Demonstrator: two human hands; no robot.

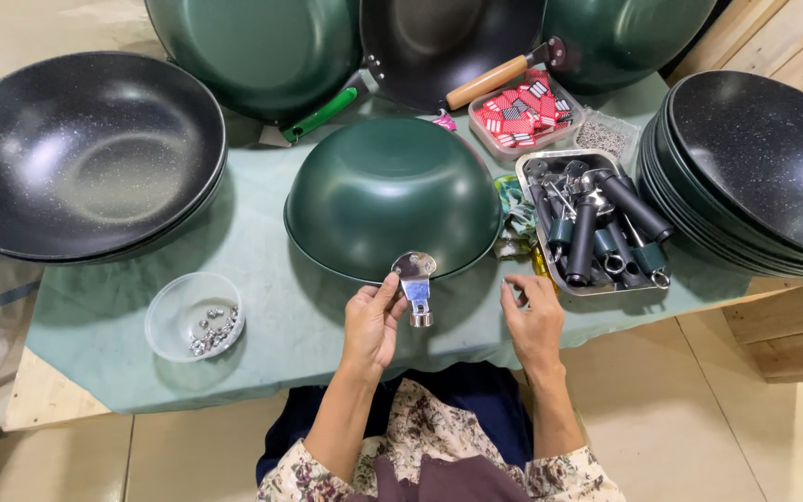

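My left hand (372, 321) pinches a shiny metal handle bracket (415, 284) and holds it against the rim of a green wok (388, 191) that lies upside down in the middle of the table. My right hand (532, 316) hovers just right of the bracket, fingers curled; whether it pinches some small part I cannot tell. It sits near the front edge of a metal tray (533, 165) filled with several black handles (606, 228).
A stack of black speckled woks (85, 149) is at the left, another stack (773, 158) at the right. More green and black woks (262, 46) lean at the back. A clear bowl of small metal parts (192, 316) sits front left. A box of red tags (524, 110) is behind the tray.
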